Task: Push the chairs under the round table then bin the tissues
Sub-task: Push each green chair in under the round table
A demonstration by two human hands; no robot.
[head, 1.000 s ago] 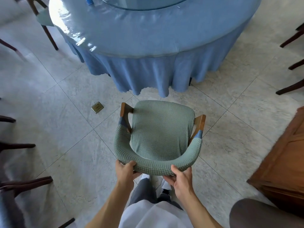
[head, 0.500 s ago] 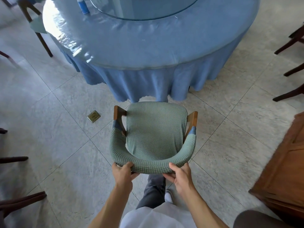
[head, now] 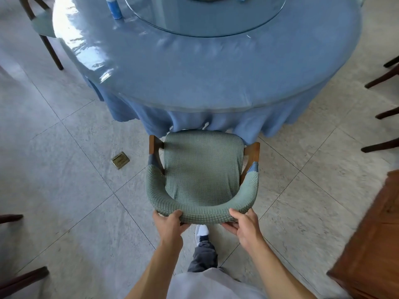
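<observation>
Now we have both hands on the curved backrest of the green-covered armchair: our left hand curls its fingers over the padded top rail with the thumb beneath, and our right hand grips the same rail further along, fingers wrapped over and thumb under. The chair's front edge sits just at the hanging blue tablecloth of the round table, the seat not yet under the top. To push well, we should drive evenly with both hands so the chair runs straight (its wooden arm posts look likely to catch the cloth), keeping it low and sliding on the tiled floor. We judge it wise to stop once the backrest nears the table edge. No tissues are identifiable from here.
</observation>
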